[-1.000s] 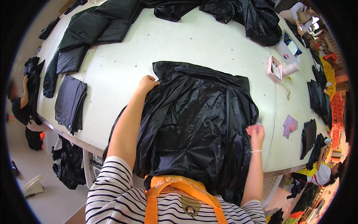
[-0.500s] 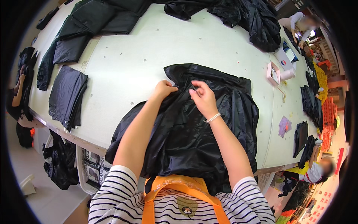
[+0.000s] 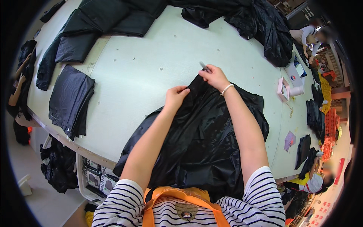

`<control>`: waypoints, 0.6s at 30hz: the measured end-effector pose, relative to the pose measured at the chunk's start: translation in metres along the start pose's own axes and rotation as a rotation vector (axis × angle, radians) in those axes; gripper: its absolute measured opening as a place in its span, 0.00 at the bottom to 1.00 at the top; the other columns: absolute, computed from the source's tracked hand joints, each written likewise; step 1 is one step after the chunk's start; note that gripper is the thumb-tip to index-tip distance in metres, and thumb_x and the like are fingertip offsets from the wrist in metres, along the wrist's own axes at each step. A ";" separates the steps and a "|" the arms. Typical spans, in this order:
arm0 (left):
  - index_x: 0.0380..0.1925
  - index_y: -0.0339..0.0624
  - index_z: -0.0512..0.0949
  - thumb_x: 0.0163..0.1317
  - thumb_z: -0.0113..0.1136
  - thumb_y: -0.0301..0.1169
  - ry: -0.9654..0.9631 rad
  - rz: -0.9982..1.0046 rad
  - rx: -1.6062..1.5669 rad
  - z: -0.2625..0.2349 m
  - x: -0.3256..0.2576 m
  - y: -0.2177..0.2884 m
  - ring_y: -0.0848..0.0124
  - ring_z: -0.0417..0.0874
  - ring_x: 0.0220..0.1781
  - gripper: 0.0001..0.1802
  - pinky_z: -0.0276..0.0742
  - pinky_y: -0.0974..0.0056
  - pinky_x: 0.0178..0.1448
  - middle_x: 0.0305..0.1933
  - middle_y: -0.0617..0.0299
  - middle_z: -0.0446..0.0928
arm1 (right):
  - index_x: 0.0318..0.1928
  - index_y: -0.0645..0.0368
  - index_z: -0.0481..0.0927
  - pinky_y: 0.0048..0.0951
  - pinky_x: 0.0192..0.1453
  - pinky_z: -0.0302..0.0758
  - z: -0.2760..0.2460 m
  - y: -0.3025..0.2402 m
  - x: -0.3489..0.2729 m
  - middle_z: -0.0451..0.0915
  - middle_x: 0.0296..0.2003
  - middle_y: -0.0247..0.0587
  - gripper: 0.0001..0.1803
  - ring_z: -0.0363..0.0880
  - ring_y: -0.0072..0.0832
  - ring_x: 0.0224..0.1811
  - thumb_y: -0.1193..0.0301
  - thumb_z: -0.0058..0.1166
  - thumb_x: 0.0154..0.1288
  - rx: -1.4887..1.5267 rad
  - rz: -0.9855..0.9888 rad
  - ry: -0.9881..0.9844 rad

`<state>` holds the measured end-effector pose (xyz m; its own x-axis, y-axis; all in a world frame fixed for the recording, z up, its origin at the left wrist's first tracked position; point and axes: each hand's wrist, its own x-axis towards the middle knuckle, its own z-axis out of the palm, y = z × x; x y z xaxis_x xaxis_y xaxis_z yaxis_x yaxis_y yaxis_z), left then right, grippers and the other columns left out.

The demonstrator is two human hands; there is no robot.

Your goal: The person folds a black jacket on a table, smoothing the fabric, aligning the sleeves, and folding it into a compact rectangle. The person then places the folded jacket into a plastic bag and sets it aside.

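Note:
A shiny black garment lies spread over the table edge in front of me, its far part lifted and pulled taut between my hands. My left hand is closed, pinching the garment's edge between thumb and fingers. Farther out and to the right, my right hand is closed around a small slim grey tool; its tip sticks out past the fingers and is blurred, so its exact kind does not show. The same hand is at the raised black edge, and its fingers seem to grip the cloth too.
Folded black garments lie stacked at left, with more black cloth along the far side. On the right are a pink box, a white roll and a purple scrap. A white crate stands below the left edge. Other people work around the table.
My right hand has moved up and right, stretching the garment's edge outward, and the grey tool now points away from me. My left hand has shifted slightly right and nearer. The view has tilted a little.

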<state>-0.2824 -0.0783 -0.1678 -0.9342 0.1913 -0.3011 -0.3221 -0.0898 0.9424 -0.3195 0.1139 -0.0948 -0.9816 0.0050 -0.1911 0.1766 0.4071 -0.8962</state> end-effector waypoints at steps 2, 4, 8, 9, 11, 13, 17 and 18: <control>0.39 0.33 0.82 0.58 0.64 0.26 -0.117 -0.124 -0.117 -0.007 -0.001 0.030 0.76 0.82 0.33 0.10 0.78 0.71 0.41 0.35 0.60 0.83 | 0.39 0.63 0.73 0.23 0.29 0.68 -0.005 -0.007 -0.003 0.74 0.21 0.31 0.16 0.71 0.19 0.23 0.63 0.61 0.61 0.047 0.014 0.075; 0.40 0.32 0.81 0.59 0.63 0.25 -0.147 -0.185 -0.190 -0.013 -0.002 0.045 0.75 0.82 0.34 0.10 0.78 0.70 0.41 0.35 0.59 0.83 | 0.47 0.64 0.69 0.27 0.31 0.70 0.010 -0.015 -0.013 0.75 0.23 0.34 0.22 0.72 0.23 0.25 0.60 0.59 0.63 -0.083 -0.099 0.257; 0.42 0.31 0.79 0.59 0.62 0.22 -0.157 -0.206 -0.361 -0.019 0.007 0.051 0.74 0.82 0.35 0.11 0.79 0.71 0.42 0.36 0.58 0.82 | 0.47 0.60 0.69 0.31 0.38 0.74 0.026 -0.035 -0.058 0.76 0.27 0.42 0.14 0.78 0.35 0.30 0.63 0.50 0.69 -0.230 -0.198 0.309; 0.42 0.31 0.79 0.58 0.62 0.22 -0.161 -0.199 -0.387 -0.018 0.007 0.053 0.74 0.82 0.36 0.11 0.79 0.71 0.42 0.36 0.58 0.82 | 0.45 0.58 0.71 0.31 0.38 0.74 0.032 -0.032 -0.065 0.77 0.28 0.42 0.11 0.78 0.35 0.32 0.65 0.50 0.69 -0.238 -0.242 0.294; 0.42 0.31 0.79 0.58 0.61 0.21 -0.187 -0.243 -0.455 -0.019 0.007 0.060 0.73 0.82 0.36 0.11 0.79 0.71 0.43 0.37 0.57 0.82 | 0.42 0.57 0.73 0.29 0.37 0.74 0.042 -0.028 -0.067 0.78 0.32 0.39 0.09 0.79 0.33 0.33 0.68 0.55 0.65 -0.246 -0.309 0.340; 0.42 0.31 0.79 0.59 0.60 0.21 -0.210 -0.257 -0.512 -0.020 0.007 0.060 0.73 0.82 0.37 0.10 0.79 0.71 0.43 0.37 0.57 0.82 | 0.42 0.57 0.73 0.28 0.36 0.74 0.047 -0.024 -0.065 0.78 0.33 0.38 0.10 0.78 0.32 0.32 0.69 0.57 0.63 -0.341 -0.354 0.376; 0.42 0.29 0.80 0.58 0.61 0.21 -0.169 -0.206 -0.378 -0.016 0.006 0.060 0.75 0.81 0.39 0.11 0.76 0.72 0.45 0.39 0.58 0.82 | 0.41 0.56 0.74 0.30 0.33 0.73 0.055 -0.023 -0.058 0.76 0.32 0.37 0.11 0.77 0.33 0.31 0.67 0.58 0.62 -0.418 -0.406 0.405; 0.42 0.30 0.80 0.58 0.61 0.21 -0.155 -0.178 -0.344 -0.015 0.005 0.061 0.75 0.81 0.39 0.11 0.76 0.72 0.44 0.38 0.58 0.82 | 0.40 0.56 0.74 0.32 0.31 0.73 0.056 -0.023 -0.057 0.77 0.31 0.37 0.10 0.77 0.34 0.31 0.66 0.58 0.63 -0.420 -0.401 0.418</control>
<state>-0.3094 -0.0972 -0.1137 -0.8337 0.3760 -0.4045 -0.5333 -0.3580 0.7664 -0.2635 0.0529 -0.0855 -0.9260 0.0966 0.3650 -0.1640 0.7680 -0.6191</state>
